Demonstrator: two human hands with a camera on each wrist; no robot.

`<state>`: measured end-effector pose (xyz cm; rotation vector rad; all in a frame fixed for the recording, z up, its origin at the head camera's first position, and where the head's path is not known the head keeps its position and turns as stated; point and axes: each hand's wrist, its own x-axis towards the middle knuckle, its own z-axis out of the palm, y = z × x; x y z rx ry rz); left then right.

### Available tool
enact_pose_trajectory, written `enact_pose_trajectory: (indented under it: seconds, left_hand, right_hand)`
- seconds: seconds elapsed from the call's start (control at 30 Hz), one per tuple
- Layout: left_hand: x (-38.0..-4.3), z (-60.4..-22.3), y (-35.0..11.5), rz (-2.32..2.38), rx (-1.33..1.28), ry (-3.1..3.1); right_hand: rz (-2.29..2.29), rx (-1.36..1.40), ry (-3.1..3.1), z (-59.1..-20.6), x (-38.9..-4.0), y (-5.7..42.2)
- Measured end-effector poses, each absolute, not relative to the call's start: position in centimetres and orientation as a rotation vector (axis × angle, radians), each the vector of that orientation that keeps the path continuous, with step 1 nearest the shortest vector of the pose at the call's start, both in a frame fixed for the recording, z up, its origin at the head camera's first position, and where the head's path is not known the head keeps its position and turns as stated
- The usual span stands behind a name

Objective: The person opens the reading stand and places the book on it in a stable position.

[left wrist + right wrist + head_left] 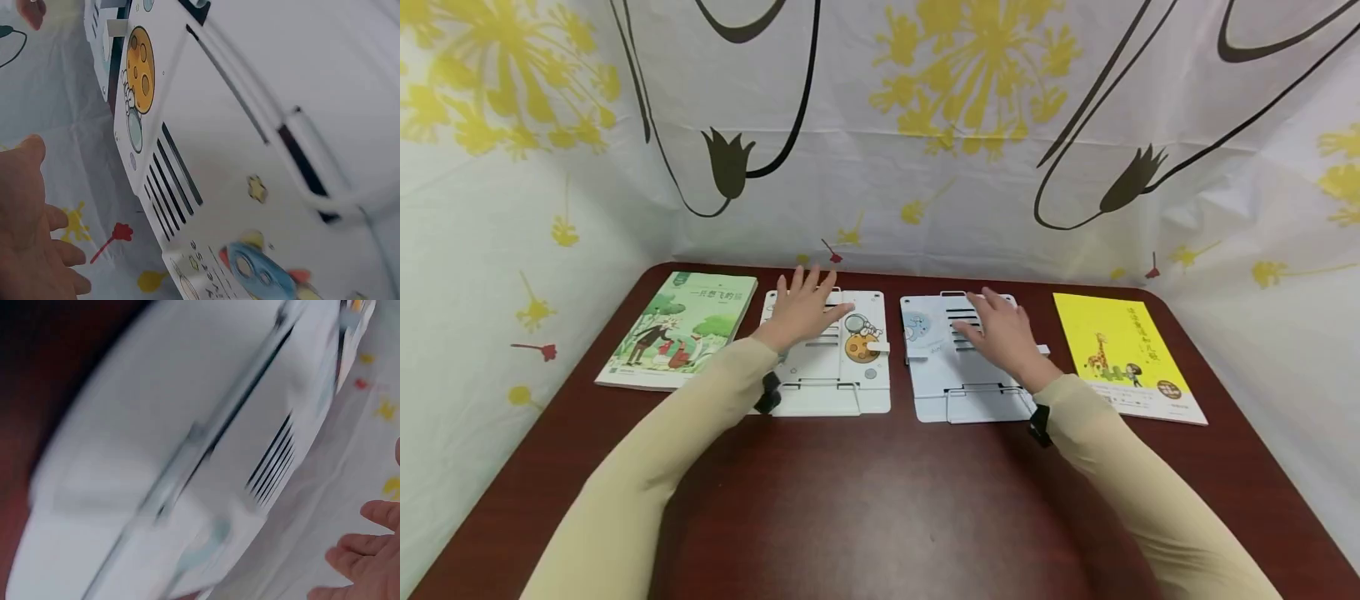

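Your left hand (801, 313), fingers spread wide, hovers over the white astronaut-print book stand (827, 367), which lies flat near the far edge of the table (865, 500). Your right hand (1006, 335), grip also wide, hovers over the white blue-print book stand (938, 367) just beside it, towards the right edge. The green storybook (696, 321) lies by the far left corner, the yellow book (1120, 354) by the far right.

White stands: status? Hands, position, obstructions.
Left hand over left stand, right hand over right stand, neither gripping. Both stands lie flat. Green book, yellow book at outer sides; nothing seen blocking.
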<state>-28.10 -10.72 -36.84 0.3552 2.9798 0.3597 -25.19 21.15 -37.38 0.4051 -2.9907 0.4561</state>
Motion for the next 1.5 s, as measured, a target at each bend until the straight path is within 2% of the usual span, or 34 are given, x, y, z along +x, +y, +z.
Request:
enact_pose_trajectory:
  seconds: [0.27,0.57,0.9,1.5]
  left_hand:
    - [-24.9,-37.3,-14.3,0.532,0.357,2.895]
    - [-21.5,-39.1,-17.1,0.714,0.449,2.792]
    - [-20.9,-40.1,-17.0,0.824,0.313,2.689]
    - [-19.9,-40.2,-17.5,0.868,0.386,2.798]
  right_hand:
    - [0.792,0.707,-2.84,-38.1,-22.5,15.9]
    - [1.138,0.775,-2.948,-39.5,-20.8,11.6]
    - [1.171,0.857,-3.027,-40.5,-20.8,8.8]
    - [1.117,0.821,-3.039,-40.8,-21.0,7.5]
